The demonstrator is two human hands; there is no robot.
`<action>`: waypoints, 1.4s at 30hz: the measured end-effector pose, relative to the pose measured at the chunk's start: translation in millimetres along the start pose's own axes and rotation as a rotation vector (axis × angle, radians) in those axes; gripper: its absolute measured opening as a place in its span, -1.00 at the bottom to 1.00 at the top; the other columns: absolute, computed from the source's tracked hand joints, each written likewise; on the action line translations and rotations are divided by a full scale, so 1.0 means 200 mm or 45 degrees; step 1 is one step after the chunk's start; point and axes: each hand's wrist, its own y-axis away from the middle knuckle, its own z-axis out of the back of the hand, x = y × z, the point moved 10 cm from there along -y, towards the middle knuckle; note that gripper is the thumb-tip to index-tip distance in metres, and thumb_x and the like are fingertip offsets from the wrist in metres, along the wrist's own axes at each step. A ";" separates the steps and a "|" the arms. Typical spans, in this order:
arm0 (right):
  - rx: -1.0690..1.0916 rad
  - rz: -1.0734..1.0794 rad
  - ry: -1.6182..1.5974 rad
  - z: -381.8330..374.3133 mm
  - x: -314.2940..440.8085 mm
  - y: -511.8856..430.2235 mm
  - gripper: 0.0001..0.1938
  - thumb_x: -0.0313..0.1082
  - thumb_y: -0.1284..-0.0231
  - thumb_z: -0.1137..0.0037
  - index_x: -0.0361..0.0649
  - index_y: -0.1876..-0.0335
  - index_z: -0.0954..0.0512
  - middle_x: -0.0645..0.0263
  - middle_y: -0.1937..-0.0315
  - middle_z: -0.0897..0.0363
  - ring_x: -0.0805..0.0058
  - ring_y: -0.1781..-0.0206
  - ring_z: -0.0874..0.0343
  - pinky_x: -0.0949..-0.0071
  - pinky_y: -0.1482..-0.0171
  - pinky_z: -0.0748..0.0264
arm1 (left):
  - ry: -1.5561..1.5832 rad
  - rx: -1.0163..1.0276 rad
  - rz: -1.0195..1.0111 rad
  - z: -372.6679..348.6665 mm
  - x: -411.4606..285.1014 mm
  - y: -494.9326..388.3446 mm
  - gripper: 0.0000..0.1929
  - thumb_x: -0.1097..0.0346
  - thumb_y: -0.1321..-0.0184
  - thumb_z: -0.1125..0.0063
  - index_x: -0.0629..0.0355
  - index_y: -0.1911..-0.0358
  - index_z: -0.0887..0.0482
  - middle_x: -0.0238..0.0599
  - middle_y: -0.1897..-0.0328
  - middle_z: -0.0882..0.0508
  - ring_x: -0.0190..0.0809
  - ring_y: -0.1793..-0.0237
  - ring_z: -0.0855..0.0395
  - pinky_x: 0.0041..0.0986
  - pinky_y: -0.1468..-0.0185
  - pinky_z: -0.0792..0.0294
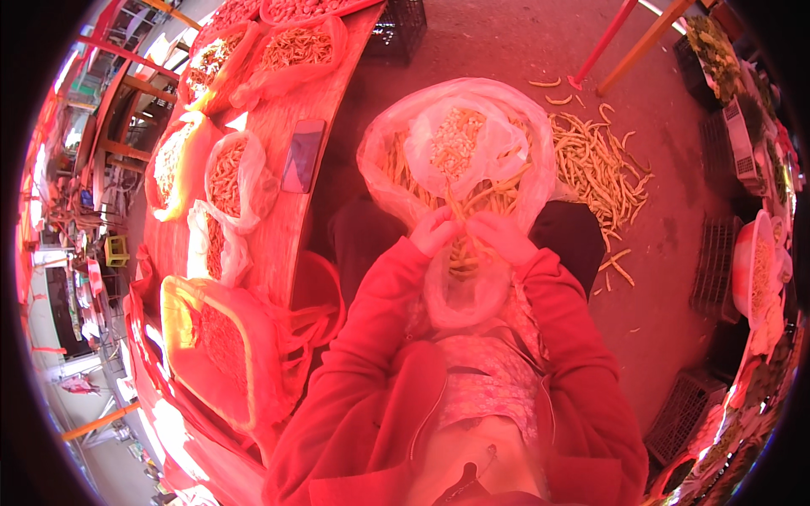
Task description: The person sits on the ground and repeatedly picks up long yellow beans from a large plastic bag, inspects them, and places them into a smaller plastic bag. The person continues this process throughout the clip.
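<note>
A large clear plastic bag [380, 152] full of bean pods lies open before me. Inside it, a smaller plastic bag [421, 136] holds shelled beans [455, 142]. My left hand [436, 229] and my right hand [500, 235] meet over the near side of the large bag, fingers bent together around a bean pod [457, 207]. More long pods [503, 190] lie just beyond my fingers. On the ground to the right of the bag is a heap of pods or empty husks [598, 167]; which of the two, I cannot tell.
Left stands a wooden table [278, 234] with open bags of dried goods and a smartphone [304, 156] near its edge. A black plastic crate [395, 31] sits beyond the table edge. Along the right are more crates [715, 265] and a large basin [750, 269]. Posts rise at the upper right.
</note>
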 end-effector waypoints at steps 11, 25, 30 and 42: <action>-0.061 0.051 0.369 -0.05 -0.12 -0.05 -0.76 -0.21 -0.34 0.15 -0.23 0.23 -0.47 0.00 0.35 -0.51 0.03 0.23 -0.52 0.26 0.21 -0.39 | -0.302 -0.115 0.009 0.10 0.14 -0.06 -0.79 0.26 -0.19 0.05 0.24 0.24 -0.53 -0.43 0.35 -0.56 -0.45 0.30 -0.46 -0.58 0.19 -0.33; 0.041 -0.144 -0.322 -0.04 -0.23 -0.12 -0.64 -0.10 -0.39 0.19 -0.28 0.23 -0.51 0.19 0.31 -0.55 0.43 0.36 -0.54 0.45 0.31 -0.44 | 0.409 -0.032 0.029 0.11 0.24 -0.13 -0.85 0.32 -0.03 0.14 0.22 0.49 -0.46 -0.33 0.66 -0.42 -0.37 0.69 -0.28 -0.55 0.60 -0.11; -0.038 -0.320 -1.083 -0.02 -0.23 -0.12 -0.66 -0.11 -0.39 0.18 -0.27 0.10 -0.47 0.18 0.26 -0.54 0.46 0.39 -0.55 0.54 0.34 -0.52 | 0.445 -0.479 0.115 0.31 0.31 -0.13 -0.77 0.23 -0.02 0.12 0.18 0.66 -0.43 -0.25 0.71 -0.43 -0.30 0.70 -0.31 -0.53 0.63 -0.11; -0.515 -0.029 -1.030 0.23 -0.24 -0.11 -0.79 -0.30 -0.27 -0.06 -0.23 0.08 -0.47 0.35 0.24 -0.51 0.56 0.27 -0.52 0.56 0.20 -0.50 | -0.039 -0.263 -0.058 0.16 0.16 -0.09 -0.78 0.19 -0.22 -0.04 0.20 0.41 -0.55 -0.36 0.61 -0.54 -0.40 0.65 -0.39 -0.59 0.56 -0.20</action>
